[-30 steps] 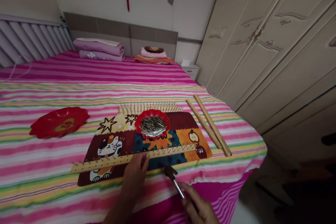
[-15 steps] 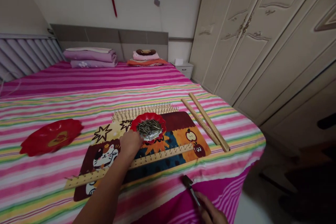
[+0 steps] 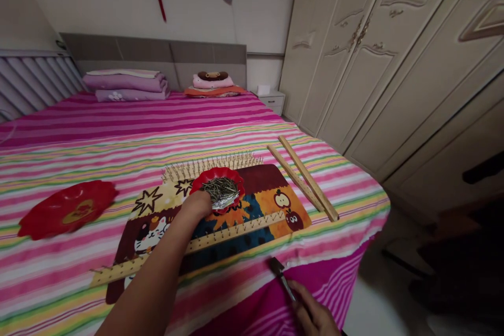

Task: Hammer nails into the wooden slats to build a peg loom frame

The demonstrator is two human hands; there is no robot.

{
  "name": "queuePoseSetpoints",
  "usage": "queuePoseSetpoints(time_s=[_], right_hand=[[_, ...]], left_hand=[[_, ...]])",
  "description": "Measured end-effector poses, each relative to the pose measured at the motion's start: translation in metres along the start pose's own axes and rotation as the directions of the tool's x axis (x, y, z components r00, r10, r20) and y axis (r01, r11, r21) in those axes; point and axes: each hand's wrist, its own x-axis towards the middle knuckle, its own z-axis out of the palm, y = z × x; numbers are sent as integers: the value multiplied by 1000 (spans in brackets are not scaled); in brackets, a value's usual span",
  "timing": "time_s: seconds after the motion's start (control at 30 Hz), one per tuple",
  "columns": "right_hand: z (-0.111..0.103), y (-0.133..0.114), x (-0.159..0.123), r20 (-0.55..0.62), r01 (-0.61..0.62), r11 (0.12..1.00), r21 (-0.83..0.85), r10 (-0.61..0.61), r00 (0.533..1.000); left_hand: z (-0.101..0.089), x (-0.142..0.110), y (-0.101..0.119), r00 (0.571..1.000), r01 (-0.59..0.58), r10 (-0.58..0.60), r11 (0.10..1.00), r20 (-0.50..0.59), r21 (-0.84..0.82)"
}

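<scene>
Taking the red bowl (image 3: 240, 177) as our dial's centre and the headboard side as twelve, we have the heap of nails (image 3: 225, 188) inside it and our left hand (image 3: 200, 203) at its eight o'clock rim, fingertips hidden, so we cannot tell whether they pinch anything. Our right hand (image 3: 311, 307) is wrapped round the handle of the hammer (image 3: 280, 274) at five o'clock, off the near edge of the patterned mat (image 3: 255, 177), with a band of striped cloth (image 3: 346, 194) between. The nail-studded strip (image 3: 236, 230) crosses the mat from eight to four, its left end overhanging the mat's edge, its right end stopping inside. At twelve, a board of upright nails (image 3: 187, 171) stands just beyond the bowl, leaving little room there. Two wooden bars (image 3: 309, 178) lie at three, outside the mat and short of the bed's edge; a wide stretch of cloth separates the mat from the red plate (image 3: 45, 218) at nine. Farther off, folded bedding (image 3: 129, 84) sits between ten and eleven, the grey headboard (image 3: 147, 52) behind it, a nightstand (image 3: 271, 102) at one, a pale wardrobe (image 3: 346, 73) at two.
</scene>
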Motion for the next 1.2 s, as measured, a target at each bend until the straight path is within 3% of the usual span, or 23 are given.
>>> queuePoseSetpoints(time_s=[0.2,0.4,0.47,0.53,0.6,0.7,0.83,1.0,1.2], right_hand=[[2,-2,0,-11,22,1000,8,-22,1000],[3,-5,-2,-30,45,999,5,-44,999],[3,-7,-2,-38,43,999,3,-43,998],[3,-10,-3,-41,27,1000,2,-27,999],[4,-11,-3,-50,17,1000,-3,-17,999],[5,-10,-4,-60,31,999,-9,-31,998],[6,-12,-5,-49,49,999,-6,-50,998],[4,-21,-7,-36,42,999,-25,-43,998],[5,-20,-7,-33,42,998,-38,-43,999]], left_hand=[[-5,-12,-2,997,43,-40,998,65,-36],[-20,-35,-9,993,88,-64,955,95,-283],[-26,-50,-12,991,112,-60,864,120,-490],[-30,-67,-17,983,176,-78,667,167,-724],[-31,-84,-24,969,246,-115,462,218,-852],[-24,-106,-36,958,273,-183,367,219,-889],[-6,-122,-48,955,285,-213,454,208,-844],[15,-123,-50,946,316,-247,565,209,-762],[24,-121,-50,959,278,-251,726,135,-629]])
